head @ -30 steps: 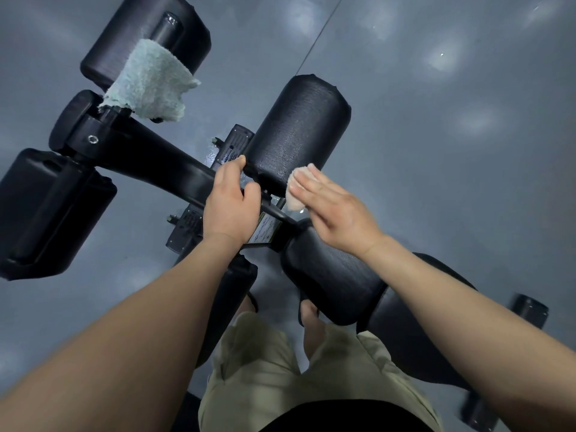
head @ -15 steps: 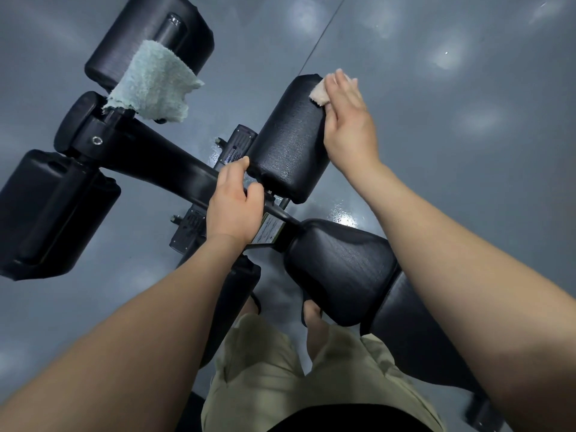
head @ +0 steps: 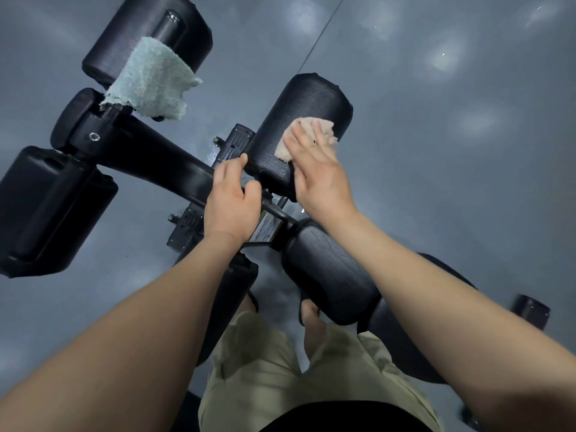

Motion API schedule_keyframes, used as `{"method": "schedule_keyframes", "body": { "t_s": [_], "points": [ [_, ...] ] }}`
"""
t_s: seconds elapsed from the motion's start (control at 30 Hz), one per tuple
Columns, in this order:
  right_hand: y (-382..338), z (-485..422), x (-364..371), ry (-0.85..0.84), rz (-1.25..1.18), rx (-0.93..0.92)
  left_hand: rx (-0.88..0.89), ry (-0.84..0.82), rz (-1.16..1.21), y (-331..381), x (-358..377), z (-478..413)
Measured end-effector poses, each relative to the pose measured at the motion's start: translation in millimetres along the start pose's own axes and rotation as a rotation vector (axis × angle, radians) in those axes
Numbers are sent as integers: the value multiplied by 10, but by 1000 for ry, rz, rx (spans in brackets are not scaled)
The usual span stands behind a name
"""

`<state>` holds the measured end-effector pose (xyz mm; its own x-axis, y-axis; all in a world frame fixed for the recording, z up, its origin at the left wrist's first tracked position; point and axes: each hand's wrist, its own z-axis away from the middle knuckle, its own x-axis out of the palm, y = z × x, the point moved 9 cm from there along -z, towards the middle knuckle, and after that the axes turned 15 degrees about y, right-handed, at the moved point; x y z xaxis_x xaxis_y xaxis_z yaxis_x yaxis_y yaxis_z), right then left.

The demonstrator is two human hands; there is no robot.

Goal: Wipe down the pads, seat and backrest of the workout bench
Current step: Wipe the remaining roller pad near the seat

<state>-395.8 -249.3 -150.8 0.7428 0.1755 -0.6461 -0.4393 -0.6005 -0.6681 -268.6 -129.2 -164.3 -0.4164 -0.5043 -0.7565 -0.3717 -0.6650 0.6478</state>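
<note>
A black roller pad stands out to the right of the bench's black frame bar. My right hand lies flat on it with straight fingers, pressing a small pinkish cloth against its near side. My left hand grips the frame bar just left of that pad, fingers curled over the top. Below my right forearm lies the black seat pad. Further left are two more roller pads.
A pale green towel hangs over the frame near the far left rollers. The grey floor surrounds the bench. My legs in khaki shorts stand beside the seat. A black bench foot shows at lower right.
My right hand with the cloth swept from the pad's near end up to its far end, then came back down to the near side. The left hand kept its grip on the bar.
</note>
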Motion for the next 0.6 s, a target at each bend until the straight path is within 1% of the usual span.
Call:
{"method": "schedule_keyframes", "body": {
  "t_s": [0.23,0.4,0.6],
  "points": [
    [-160,317,46,-58,-56,-31,-4,-2,5,-4,11,-4],
    [-169,480,-7,-68,-91,14,-19,-1,24,-3,-4,3],
    [-77,606,-63,-72,-138,66,-32,5,-34,-39,27,-9]
  ]
}}
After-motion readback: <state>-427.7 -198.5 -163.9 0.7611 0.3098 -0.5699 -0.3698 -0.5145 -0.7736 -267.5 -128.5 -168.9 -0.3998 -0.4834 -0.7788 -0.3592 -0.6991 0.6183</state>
